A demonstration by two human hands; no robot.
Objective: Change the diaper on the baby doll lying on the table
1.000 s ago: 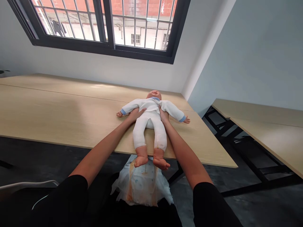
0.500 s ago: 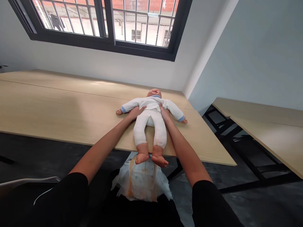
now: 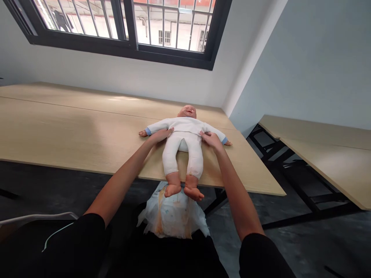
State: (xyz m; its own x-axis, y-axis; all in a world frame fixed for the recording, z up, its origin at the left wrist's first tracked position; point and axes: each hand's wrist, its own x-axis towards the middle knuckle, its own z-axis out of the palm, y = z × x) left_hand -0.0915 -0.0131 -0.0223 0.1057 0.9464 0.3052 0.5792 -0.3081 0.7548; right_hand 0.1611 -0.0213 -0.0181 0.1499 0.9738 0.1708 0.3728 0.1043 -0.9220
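Note:
A baby doll (image 3: 188,112) lies on its back on the wooden table, arms spread and bare feet past the front edge. Its white shirt (image 3: 185,124) has blue cuffs; the body and legs below are white cloth. My left hand (image 3: 162,135) is closed at the shirt's lower edge on one side of the waist, its fingers partly hidden. On the other side, my right hand (image 3: 211,139) pinches the shirt's hem between thumb and fingers. A used-looking diaper (image 3: 175,216) with brownish stains lies across my lap, below the doll's feet.
The pale wooden table (image 3: 58,127) runs along the wall under a barred window (image 3: 174,54). A second table (image 3: 327,146) with black legs stands to the right, across a gap. A white curved rail (image 3: 37,219) shows at the lower left.
My right hand has shifted outward from the doll's side to the shirt's hem. The hem now lies lower and straighter across the waist. My left hand has moved slightly outward.

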